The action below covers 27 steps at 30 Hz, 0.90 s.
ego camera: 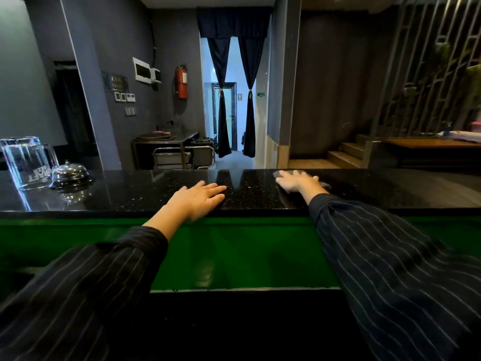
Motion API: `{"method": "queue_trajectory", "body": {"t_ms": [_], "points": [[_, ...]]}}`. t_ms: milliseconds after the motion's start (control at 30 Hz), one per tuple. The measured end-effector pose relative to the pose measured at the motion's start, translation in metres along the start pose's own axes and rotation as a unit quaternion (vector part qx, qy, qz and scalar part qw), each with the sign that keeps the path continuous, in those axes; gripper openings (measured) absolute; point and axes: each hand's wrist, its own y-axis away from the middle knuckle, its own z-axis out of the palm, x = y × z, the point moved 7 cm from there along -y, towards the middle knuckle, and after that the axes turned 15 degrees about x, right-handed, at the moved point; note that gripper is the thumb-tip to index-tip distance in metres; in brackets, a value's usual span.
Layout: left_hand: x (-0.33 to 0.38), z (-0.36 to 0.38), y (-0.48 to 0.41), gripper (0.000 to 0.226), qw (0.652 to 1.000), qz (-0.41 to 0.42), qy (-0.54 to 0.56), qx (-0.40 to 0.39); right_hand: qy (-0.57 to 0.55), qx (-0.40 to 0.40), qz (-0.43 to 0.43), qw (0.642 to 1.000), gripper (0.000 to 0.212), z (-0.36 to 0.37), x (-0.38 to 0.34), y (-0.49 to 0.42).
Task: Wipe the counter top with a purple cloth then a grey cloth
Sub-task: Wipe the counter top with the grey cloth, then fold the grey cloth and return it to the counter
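Note:
The black speckled counter top [250,188] runs across the view above a green panel. My right hand [296,181] lies flat near the counter's far edge and presses on a greyish cloth [279,174]; only the cloth's edges show beside the fingers, and the hand is blurred. My left hand [200,198] rests flat on the counter's near edge, fingers together and extended, holding nothing. No purple cloth is in view.
An upturned glass mug [28,162] and a chrome service bell [69,174] stand on the counter's left end. Beyond the counter are a steel trolley [179,155], a curtained doorway [234,100], wooden steps [346,152] and a wooden table [429,143] at right.

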Motion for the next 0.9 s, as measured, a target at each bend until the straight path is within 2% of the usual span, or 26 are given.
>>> {"method": "queue_trajectory", "body": {"t_ms": [133, 200, 333, 433, 500, 567, 633, 667, 700, 733, 767, 800, 833, 900], "points": [[0.008, -0.006, 0.013, 0.051, 0.997, -0.04, -0.067, 0.019, -0.014, -0.021, -0.043, 0.999, 0.072, -0.006, -0.033, 0.059], [0.015, -0.006, 0.024, 0.053, 0.997, -0.057, -0.052, 0.029, -0.022, -0.028, -0.064, 0.997, 0.079, -0.009, -0.045, 0.087], [0.027, -0.013, 0.047, 0.058, 0.997, -0.051, 0.019, 0.051, -0.028, -0.012, -0.104, 0.994, 0.088, -0.016, -0.055, 0.125], [0.036, -0.023, 0.07, 0.054, 0.993, -0.023, 0.096, 0.063, 0.014, 0.025, -0.134, 0.991, 0.09, -0.015, -0.059, 0.144], [0.037, -0.038, 0.089, 0.043, 0.966, -0.044, 0.21, 0.144, 0.012, 0.053, -0.132, 0.99, 0.082, -0.018, -0.066, 0.155], [0.026, -0.05, 0.107, 0.032, 0.907, -0.13, 0.323, 0.235, -0.012, 0.068, -0.14, 0.988, 0.075, -0.024, -0.081, 0.17], [0.012, -0.045, 0.119, 0.023, 0.821, -0.256, 0.452, 0.236, -0.059, 0.086, -0.158, 0.982, 0.075, -0.028, -0.1, 0.186], [0.009, -0.039, 0.124, 0.022, 0.755, -0.32, 0.538, 0.198, -0.088, 0.098, -0.179, 0.975, 0.076, -0.03, -0.112, 0.196], [0.01, -0.03, 0.131, 0.029, 0.67, -0.376, 0.626, 0.135, -0.113, 0.115, -0.211, 0.964, 0.076, -0.031, -0.124, 0.207], [0.013, -0.023, 0.136, 0.039, 0.582, -0.406, 0.702, 0.066, -0.124, 0.133, -0.252, 0.951, 0.076, -0.03, -0.138, 0.219], [0.013, -0.02, 0.14, 0.047, 0.512, -0.419, 0.749, 0.021, -0.119, 0.149, -0.296, 0.936, 0.075, -0.028, -0.151, 0.232], [0.01, -0.02, 0.146, 0.049, 0.478, -0.42, 0.771, 0.0, -0.104, 0.163, -0.335, 0.922, 0.075, -0.026, -0.163, 0.244], [0.003, -0.024, 0.152, 0.046, 0.475, -0.41, 0.779, -0.005, -0.089, 0.175, -0.368, 0.909, 0.076, -0.023, -0.173, 0.255], [-0.016, -0.033, 0.163, 0.027, 0.505, -0.393, 0.768, 0.0, -0.072, 0.191, -0.422, 0.883, 0.078, -0.021, -0.189, 0.269]]}}
